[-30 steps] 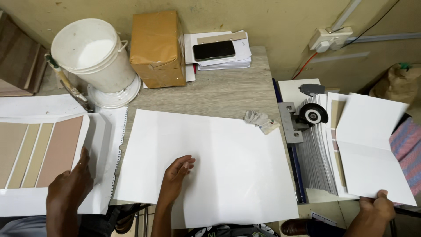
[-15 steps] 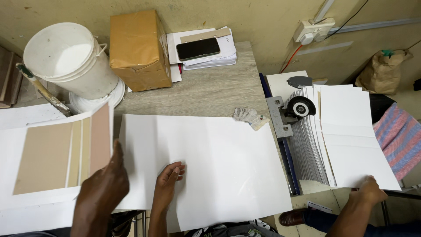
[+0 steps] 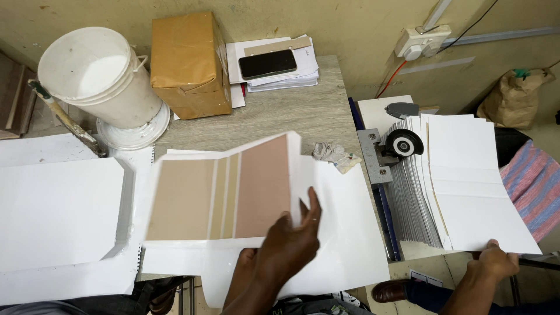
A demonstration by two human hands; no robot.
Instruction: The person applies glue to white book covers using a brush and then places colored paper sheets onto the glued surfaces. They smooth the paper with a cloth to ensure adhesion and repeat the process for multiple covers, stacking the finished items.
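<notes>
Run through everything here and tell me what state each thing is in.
bucket, upright, open, no lid on.
phone, face up, screen dark.
brown parcel, wrapped shut.
panelled sheet, lifted, gripped by left hand.
right hand, mostly hidden under the left hand.
co-worker's hand, gripping white sheets.

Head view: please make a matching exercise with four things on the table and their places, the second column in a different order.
Things:
1. white bucket
2. brown wrapped box
3. black phone
4. crumpled rag

Places:
A. lying on a stack of papers at the back of the table
B. at the far left corner, standing on a round white lid
C. beside the metal roller device, at the edge of the large white sheet
D. between the bucket and the stack of papers

Pairs: 1-B, 2-D, 3-A, 4-C
</notes>
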